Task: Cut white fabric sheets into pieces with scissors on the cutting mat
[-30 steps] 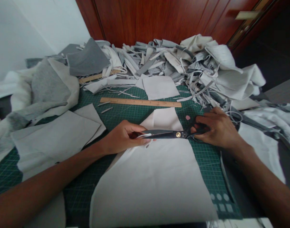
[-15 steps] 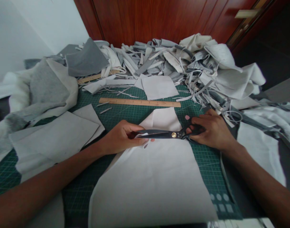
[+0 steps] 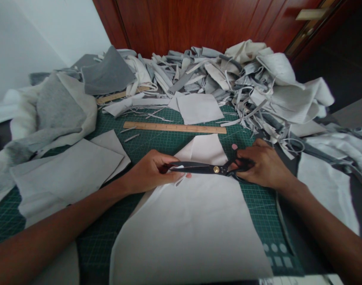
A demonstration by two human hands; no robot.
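My right hand (image 3: 264, 164) is closed round the handles of black scissors (image 3: 201, 168) with a brass pivot screw. Their blades point left across a large white fabric piece (image 3: 192, 229) and reach my left hand (image 3: 151, 170). Between thumb and fingers, my left hand pinches a raised edge of that fabric, where a thin curled strip (image 3: 181, 180) hangs beside the blades. The blade tips lie close to my left fingertips, partly hidden by cloth. The fabric's far end (image 3: 209, 146) lies beyond the scissors on the green cutting mat (image 3: 109, 233).
A wooden ruler (image 3: 175, 127) lies beyond the fabric, with a white square piece (image 3: 200, 108) behind it. Heaped grey and white scraps (image 3: 192, 75) line the back, before a wooden door (image 3: 192, 23). More cut pieces (image 3: 71, 168) lie at left; a white cloth (image 3: 325, 190) is at right.
The scissor blades have drawn slightly closer together, and their tips sit a touch further left. Both hands stay in nearly the same place.
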